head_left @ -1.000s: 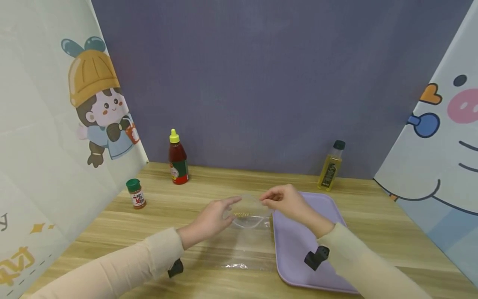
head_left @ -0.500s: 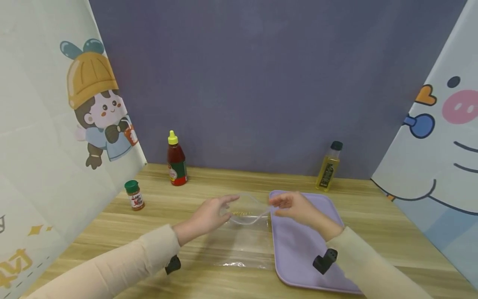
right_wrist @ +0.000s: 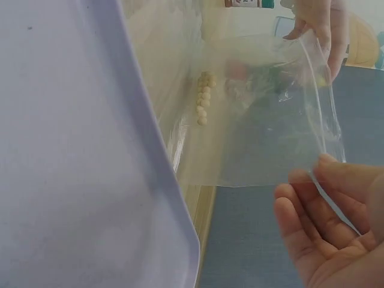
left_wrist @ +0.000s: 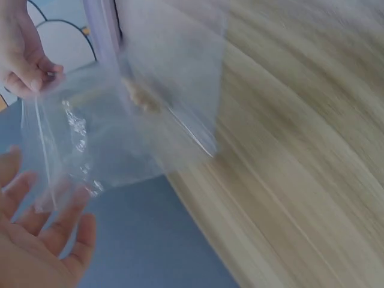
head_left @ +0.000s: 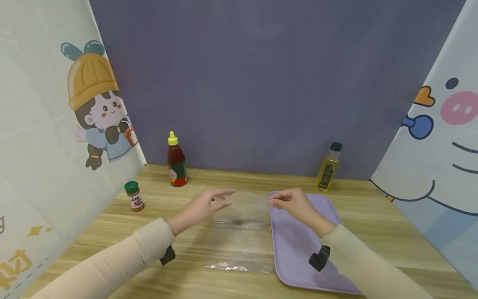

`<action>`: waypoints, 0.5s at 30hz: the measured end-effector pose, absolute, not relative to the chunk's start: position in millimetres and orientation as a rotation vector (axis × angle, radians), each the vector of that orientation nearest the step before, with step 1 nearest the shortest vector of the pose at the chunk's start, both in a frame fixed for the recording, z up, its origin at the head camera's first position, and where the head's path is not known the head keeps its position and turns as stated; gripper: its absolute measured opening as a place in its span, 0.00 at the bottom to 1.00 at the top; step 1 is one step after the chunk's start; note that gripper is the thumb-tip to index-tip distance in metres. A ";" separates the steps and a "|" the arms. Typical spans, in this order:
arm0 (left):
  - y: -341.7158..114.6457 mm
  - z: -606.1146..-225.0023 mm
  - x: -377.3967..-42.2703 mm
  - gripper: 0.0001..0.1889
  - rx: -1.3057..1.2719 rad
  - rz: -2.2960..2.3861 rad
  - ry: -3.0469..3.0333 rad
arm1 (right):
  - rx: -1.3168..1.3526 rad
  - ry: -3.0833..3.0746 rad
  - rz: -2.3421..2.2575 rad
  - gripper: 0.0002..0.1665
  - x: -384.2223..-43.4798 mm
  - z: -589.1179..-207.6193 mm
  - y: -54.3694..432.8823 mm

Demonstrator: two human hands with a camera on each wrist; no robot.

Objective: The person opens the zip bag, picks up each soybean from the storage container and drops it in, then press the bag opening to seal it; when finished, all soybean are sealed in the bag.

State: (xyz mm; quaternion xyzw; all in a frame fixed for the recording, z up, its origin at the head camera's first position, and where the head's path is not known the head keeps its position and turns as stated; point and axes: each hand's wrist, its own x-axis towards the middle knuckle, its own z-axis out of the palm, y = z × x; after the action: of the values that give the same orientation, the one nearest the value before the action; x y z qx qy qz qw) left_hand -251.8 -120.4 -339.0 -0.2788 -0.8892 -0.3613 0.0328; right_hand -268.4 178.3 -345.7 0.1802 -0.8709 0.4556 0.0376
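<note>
A clear plastic zip bag (head_left: 244, 209) stands between my hands, its lower part resting along the wooden table. With thumb and index finger, my right hand (head_left: 293, 204) pinches the bag's right top corner; the right wrist view shows the other fingers behind the film. My left hand (head_left: 203, 207) is at the left top corner with thumb and fingers apart. In the left wrist view its spread fingers (left_wrist: 72, 210) lie against or just behind the zip strip. Small pale round bean-like pieces (right_wrist: 204, 99) show through the bag in a clump near its bottom.
Just right of the bag lies a lilac tray (head_left: 298, 249), under my right forearm. A red sauce bottle (head_left: 177, 166) and a green-capped spice jar (head_left: 135, 196) stand at left. An oil bottle (head_left: 328, 168) stands behind the tray.
The bag's mouth was spread in a rounded loop and now looks drawn flat. My left hand has shifted left. My right fingers, loosely spread half a second ago, have come together on the corner.
</note>
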 end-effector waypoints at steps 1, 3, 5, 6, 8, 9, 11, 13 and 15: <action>-121.9 -339.6 -253.9 0.23 -0.854 -1.118 -2.723 | 0.546 -2.662 1.414 0.14 -269.5 -346.2 177.9; -125.0 -341.2 -258.7 0.26 -0.845 -1.135 -2.702 | 0.535 -2.641 1.445 0.14 -271.7 -347.6 177.7; -127.0 -343.1 -263.5 0.28 -0.807 -1.169 -2.691 | 0.520 -2.617 1.490 0.15 -273.6 -348.7 177.7; -128.0 -344.1 -265.8 0.28 -0.773 -1.194 -2.690 | 0.511 -2.609 1.515 0.15 -274.5 -349.1 177.6; -129.8 -347.2 -270.8 0.27 -0.693 -1.242 -2.685 | 0.498 -2.594 1.567 0.16 -276.4 -349.7 177.4; -130.4 -348.6 -272.8 0.25 -0.645 -1.266 -2.682 | 0.489 -2.588 1.588 0.17 -277.2 -349.7 177.2; -131.1 -350.9 -276.6 0.20 -0.550 -1.345 -2.671 | 0.474 -2.577 1.637 0.17 -279.1 -349.8 176.7; -131.5 -352.9 -280.7 0.15 -0.484 -1.421 -2.647 | 0.462 -2.566 1.678 0.17 -281.5 -350.3 175.8; -131.4 -353.8 -284.4 0.12 -0.428 -1.491 -2.623 | 0.442 -2.552 1.718 0.16 -284.4 -351.0 174.7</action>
State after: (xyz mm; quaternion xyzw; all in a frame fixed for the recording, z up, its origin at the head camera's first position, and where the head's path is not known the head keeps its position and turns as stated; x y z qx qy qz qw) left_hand -284.4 -131.4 -353.8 -0.1405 -0.8598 -0.4887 0.0470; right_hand -284.4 174.7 -351.0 0.1423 -0.8210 0.5526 0.0169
